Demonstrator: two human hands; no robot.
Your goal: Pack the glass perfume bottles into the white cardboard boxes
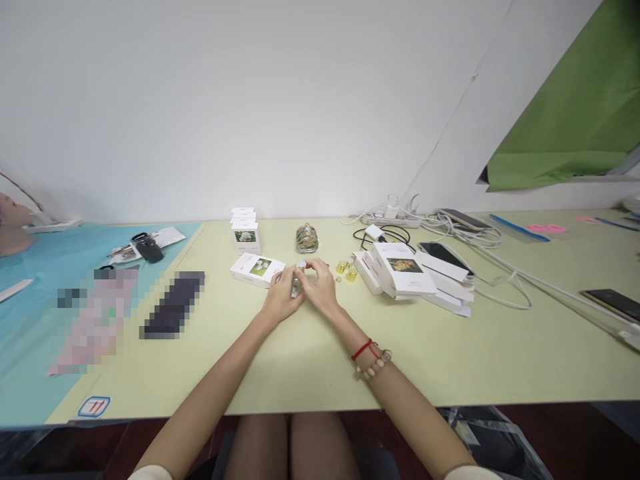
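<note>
Both my hands meet at the middle of the pale green table (310, 360). My left hand (281, 293) and my right hand (320, 287) are closed around a small glass bottle with a silver cap (299, 275), held upright between the fingers. A flat white box with a flower picture (257, 269) lies just left of my hands. Small gold caps (346, 269) sit just right of them. A round glass bottle (307, 239) stands further back. My right wrist wears a red string and a bead bracelet.
A stack of white boxes (245, 231) stands at the back left, and a pile of flat white boxes (410, 275) lies at the right. A power strip with cables (395, 217), phones (444, 255), a blue mat (45, 320) and a green cloth (570, 113) surround the area.
</note>
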